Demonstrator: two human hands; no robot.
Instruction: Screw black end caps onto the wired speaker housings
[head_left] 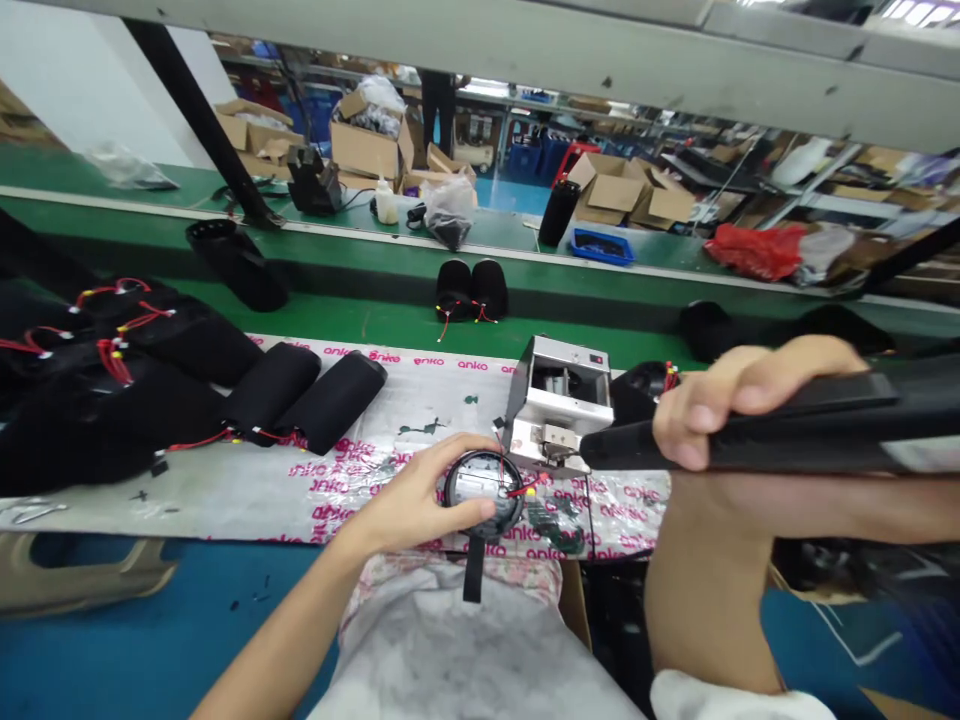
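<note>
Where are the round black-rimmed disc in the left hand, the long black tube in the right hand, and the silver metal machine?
Round black-rimmed disc point(484, 478), head view, on its silver centre face.
Long black tube point(619, 448), head view, on its exposed end.
Silver metal machine point(577, 350), head view, on its top panel.
</note>
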